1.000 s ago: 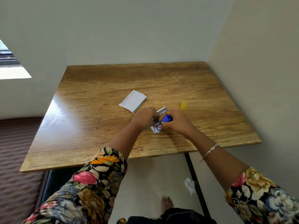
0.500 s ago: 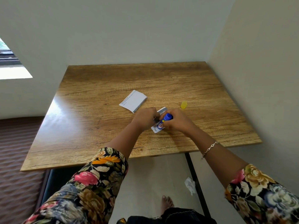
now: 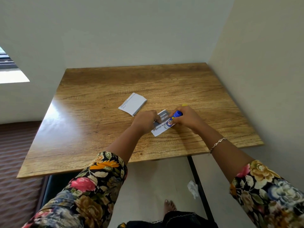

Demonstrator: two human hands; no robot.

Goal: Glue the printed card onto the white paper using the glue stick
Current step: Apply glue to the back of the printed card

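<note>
Card (image 3: 158, 130) lies flat on the table (image 3: 98, 129), near its front edge and right of the middle, with its printed face up and its long side slanting away to the right. A grey band crosses its far end and dark lettering runs along its near part.

The left hand (image 3: 146, 121) comes in from the near left with the wrist low and the back of the hand up. Its fingers are bent, and their tips are down on the card's left part at the grey band. Whether they only press it or also pinch its edge cannot be told.

The right hand (image 3: 187, 118) reaches in from the near right, with a bracelet (image 3: 218, 143) on the wrist. Its fingers and thumb are curled round the glue stick (image 3: 171, 120). The stick is tilted, its blue end up by the fingers and its lower end on the card.

The paper (image 3: 133, 104), a small white stack, lies just beyond the left hand and apart from the card. A yellow cap (image 3: 184, 104) peeks out behind the right hand.
</note>
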